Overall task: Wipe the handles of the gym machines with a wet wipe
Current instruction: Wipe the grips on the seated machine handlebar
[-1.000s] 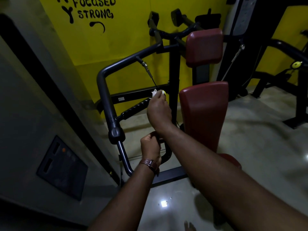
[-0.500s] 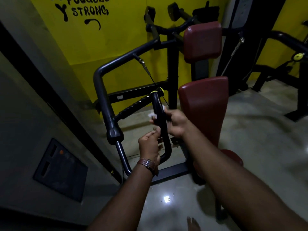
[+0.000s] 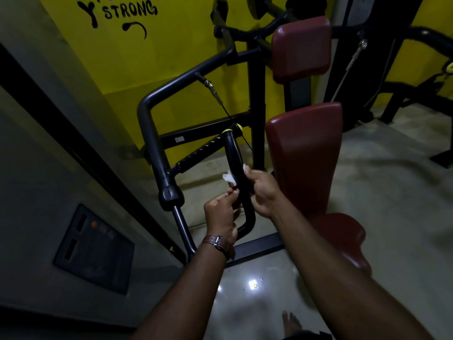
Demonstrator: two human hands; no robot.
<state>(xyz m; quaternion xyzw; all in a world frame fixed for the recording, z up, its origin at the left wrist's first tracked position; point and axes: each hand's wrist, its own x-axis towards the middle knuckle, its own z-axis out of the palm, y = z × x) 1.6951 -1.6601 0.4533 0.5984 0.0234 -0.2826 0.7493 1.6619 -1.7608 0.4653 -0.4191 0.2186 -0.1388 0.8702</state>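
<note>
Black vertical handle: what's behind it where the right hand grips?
A white wet wipe wraps behind the handle, showing on both sides. The right hand holds it; its middle part and the fingertips are hidden.

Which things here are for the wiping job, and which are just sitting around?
For the job:
wet wipe
black handle
right hand, wrapping the wipe round the handle
left hand, holding the handle lower down

Just there:
red seat pads
wristwatch
yellow wall

Dim and murky; a ceiling light glares off the glossy floor point(image 3: 253, 284); wide-angle bending at the edges, corners dark.
</note>
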